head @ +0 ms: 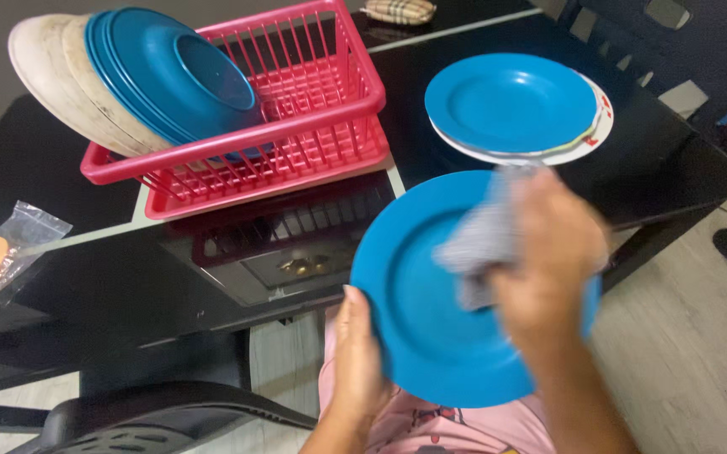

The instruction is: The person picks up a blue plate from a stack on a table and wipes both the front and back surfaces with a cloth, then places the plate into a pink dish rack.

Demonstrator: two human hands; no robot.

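Blue plastic makes up most of what is on view. One blue plate [439, 319] is held tilted over the person's lap, just off the near edge of the black table [61, 160]. The left hand [357, 357] grips its lower left rim, thumb on the face and fingers curled behind. The right hand [548, 261], blurred, is closed around a grey cloth [479, 244] and presses it against the upper right part of the plate's face.

On the table beyond, a small stack [519, 109] holds three plates as far as can be counted: a blue one on top, a thin edge of another under it, and a white one with a red mark at the bottom. The stack sits just past the held plate and to the right of the rack.

One red rack [313, 109], a slatted plastic basket, stands on a matching red tray [271, 185]. In its left end lean several dishes on edge: about three blue ones [170, 76] nested together, and two worn white plates [52, 76] behind them, jutting over the rack's left rim. The rest of the rack holds nothing.

At the table's left edge lies one clear bag [10, 252] with one round orange thing inside. One checked pouch [399, 10] lies at the far edge. A dark chair [153, 416] stands below the table, left of the person.
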